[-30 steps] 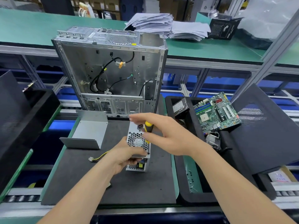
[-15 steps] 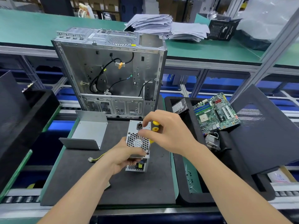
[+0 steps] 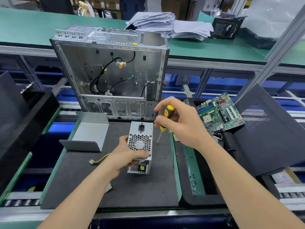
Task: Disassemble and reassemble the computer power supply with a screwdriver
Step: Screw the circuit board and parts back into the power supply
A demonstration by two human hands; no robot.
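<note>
The screwdriver [image 3: 165, 120] is being drawn rightward off the power supply [image 3: 140, 142], clamped in the right hand [image 3: 179, 123]; the supply is being gripped mid-counter by the left hand [image 3: 127, 156], suggesting a screw finished.

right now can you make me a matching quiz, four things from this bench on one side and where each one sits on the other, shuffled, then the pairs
Things
1. screwdriver
2. power supply
3. motherboard
4. metal cover

Places
A. leaning in the black tray on the right
B. lying open on the mat, left of the hands
C. in the right hand, tip pointing down
D. standing on the mat, steadied by the left hand

Pairs: 1-C, 2-D, 3-A, 4-B
</note>
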